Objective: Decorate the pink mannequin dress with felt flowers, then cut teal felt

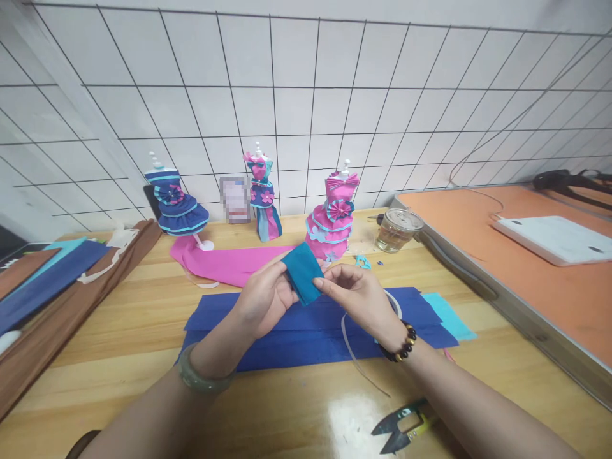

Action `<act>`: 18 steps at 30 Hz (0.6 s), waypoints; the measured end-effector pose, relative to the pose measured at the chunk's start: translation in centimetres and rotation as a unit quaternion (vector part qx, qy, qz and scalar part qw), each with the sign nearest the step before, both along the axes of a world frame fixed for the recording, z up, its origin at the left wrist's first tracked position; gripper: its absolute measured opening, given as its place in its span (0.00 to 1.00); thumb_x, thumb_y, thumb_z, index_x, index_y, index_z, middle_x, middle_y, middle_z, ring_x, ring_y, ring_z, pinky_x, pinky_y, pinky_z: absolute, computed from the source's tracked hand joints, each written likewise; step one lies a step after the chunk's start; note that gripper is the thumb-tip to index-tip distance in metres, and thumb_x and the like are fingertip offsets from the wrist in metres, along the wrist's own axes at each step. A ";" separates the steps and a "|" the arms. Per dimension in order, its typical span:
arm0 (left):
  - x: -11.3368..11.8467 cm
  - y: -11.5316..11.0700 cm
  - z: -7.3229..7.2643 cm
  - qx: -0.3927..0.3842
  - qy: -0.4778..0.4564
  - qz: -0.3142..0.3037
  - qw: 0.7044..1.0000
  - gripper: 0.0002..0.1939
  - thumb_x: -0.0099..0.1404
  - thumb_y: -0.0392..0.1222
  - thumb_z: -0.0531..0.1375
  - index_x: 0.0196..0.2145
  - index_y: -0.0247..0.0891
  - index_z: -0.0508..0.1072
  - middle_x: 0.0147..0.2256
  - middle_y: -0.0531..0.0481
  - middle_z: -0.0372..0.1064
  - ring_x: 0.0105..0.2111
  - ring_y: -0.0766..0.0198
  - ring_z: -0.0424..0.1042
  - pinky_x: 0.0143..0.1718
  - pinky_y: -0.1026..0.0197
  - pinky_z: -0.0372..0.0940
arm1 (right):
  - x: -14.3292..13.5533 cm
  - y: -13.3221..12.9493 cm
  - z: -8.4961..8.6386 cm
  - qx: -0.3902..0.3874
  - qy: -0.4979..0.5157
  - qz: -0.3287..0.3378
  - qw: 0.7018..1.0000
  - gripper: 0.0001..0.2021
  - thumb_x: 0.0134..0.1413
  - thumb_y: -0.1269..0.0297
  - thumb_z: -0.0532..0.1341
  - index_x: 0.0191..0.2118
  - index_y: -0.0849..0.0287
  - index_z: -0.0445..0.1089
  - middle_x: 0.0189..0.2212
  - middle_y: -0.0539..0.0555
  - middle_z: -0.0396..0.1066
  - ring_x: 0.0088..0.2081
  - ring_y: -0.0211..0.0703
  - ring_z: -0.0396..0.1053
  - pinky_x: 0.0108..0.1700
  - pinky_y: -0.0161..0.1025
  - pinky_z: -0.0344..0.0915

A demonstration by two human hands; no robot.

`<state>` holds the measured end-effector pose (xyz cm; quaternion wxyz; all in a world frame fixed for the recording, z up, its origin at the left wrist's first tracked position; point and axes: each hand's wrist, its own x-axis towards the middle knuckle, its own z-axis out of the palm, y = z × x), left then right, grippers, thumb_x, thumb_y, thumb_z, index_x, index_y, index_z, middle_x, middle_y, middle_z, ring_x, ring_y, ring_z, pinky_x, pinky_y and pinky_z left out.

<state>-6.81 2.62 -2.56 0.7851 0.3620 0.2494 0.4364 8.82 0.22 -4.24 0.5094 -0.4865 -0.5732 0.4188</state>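
A small folded rectangle of teal crepe paper (303, 274) is held up between my two hands. My left hand (262, 294) pinches its left edge, with the fingers behind it. At the lower right edge, the thumb and fingertips of my right hand (359, 294) grip it too. Below both hands lies a wide dark blue crepe paper sheet (296, 347), flat on the table. A roll of narrow white tape (394, 302) is partly hidden by my right hand, its loose end (354, 357) trailing forward. Thread snips (401, 426) rest near my right forearm.
Three mini mannequins stand at the back: a blue dress (178, 203), a multicoloured dress (265, 197) and a pink dress (335, 213). Pink paper (224, 264) lies before them. A lidded glass (400, 229) stands right, beside an orange surface (478, 255). Brown paper (62, 325) lies left.
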 end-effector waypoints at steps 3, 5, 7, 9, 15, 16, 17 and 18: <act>0.0 0.0 0.1 -0.007 -0.002 0.002 1.000 0.16 0.64 0.39 0.49 0.44 0.31 0.71 0.44 0.38 0.71 0.48 0.52 0.67 0.43 0.53 0.65 | 0.0 -0.1 -0.1 0.022 -0.020 -0.008 1.000 0.10 0.45 0.59 0.64 0.24 0.60 0.66 0.24 0.50 0.67 0.26 0.37 0.63 0.30 0.35 0.61; 0.0 -0.1 0.2 -0.010 -0.003 0.001 1.000 0.16 0.64 0.38 0.49 0.44 0.31 0.71 0.44 0.38 0.71 0.48 0.52 0.67 0.44 0.52 0.65 | 0.1 -0.1 -0.1 0.041 -0.041 -0.014 0.998 0.09 0.45 0.60 0.64 0.24 0.59 0.66 0.24 0.50 0.67 0.27 0.38 0.63 0.30 0.35 0.61; 0.0 -0.1 0.2 -0.012 -0.005 -0.001 1.000 0.16 0.63 0.38 0.49 0.45 0.31 0.70 0.44 0.38 0.71 0.48 0.52 0.67 0.44 0.52 0.64 | 0.1 -0.1 -0.1 0.051 -0.050 -0.015 0.997 0.09 0.46 0.61 0.63 0.25 0.59 0.66 0.23 0.50 0.67 0.27 0.38 0.63 0.30 0.35 0.61; 0.1 -0.1 0.2 -0.011 -0.005 -0.003 1.000 0.16 0.63 0.39 0.49 0.45 0.31 0.70 0.44 0.37 0.71 0.48 0.52 0.67 0.45 0.52 0.64 | 0.1 -0.1 -0.1 0.048 -0.045 -0.011 0.998 0.08 0.46 0.61 0.64 0.26 0.60 0.66 0.24 0.50 0.66 0.27 0.37 0.62 0.30 0.35 0.61; 0.0 0.0 0.2 -0.005 -0.008 -0.005 1.000 0.16 0.63 0.38 0.49 0.44 0.29 0.70 0.43 0.37 0.71 0.47 0.53 0.68 0.47 0.52 0.62 | 0.0 -0.1 0.1 0.050 -0.023 -0.005 0.998 0.08 0.46 0.62 0.64 0.30 0.59 0.66 0.25 0.50 0.66 0.27 0.36 0.63 0.30 0.34 0.62; -0.2 0.1 0.2 -0.002 -0.019 -0.010 1.000 0.16 0.62 0.36 0.49 0.44 0.30 0.70 0.43 0.38 0.71 0.47 0.54 0.68 0.47 0.52 0.62 | 0.0 -0.1 0.2 0.049 -0.024 -0.008 0.998 0.08 0.46 0.62 0.64 0.30 0.59 0.66 0.25 0.49 0.66 0.27 0.37 0.63 0.30 0.34 0.62; -0.3 0.2 0.2 0.001 -0.032 -0.017 0.999 0.16 0.61 0.33 0.49 0.45 0.31 0.69 0.42 0.39 0.71 0.46 0.54 0.68 0.47 0.51 0.62 | 0.1 -0.1 0.3 0.047 -0.027 -0.012 0.998 0.09 0.46 0.61 0.64 0.31 0.59 0.66 0.25 0.49 0.65 0.27 0.37 0.63 0.30 0.34 0.62; -0.4 0.3 0.3 0.003 -0.044 -0.023 0.999 0.18 0.58 0.31 0.49 0.45 0.32 0.69 0.42 0.40 0.71 0.46 0.55 0.68 0.46 0.50 0.62 | 0.2 -0.2 0.4 0.045 -0.033 -0.017 0.998 0.09 0.46 0.61 0.64 0.32 0.59 0.65 0.25 0.49 0.65 0.28 0.37 0.64 0.30 0.34 0.63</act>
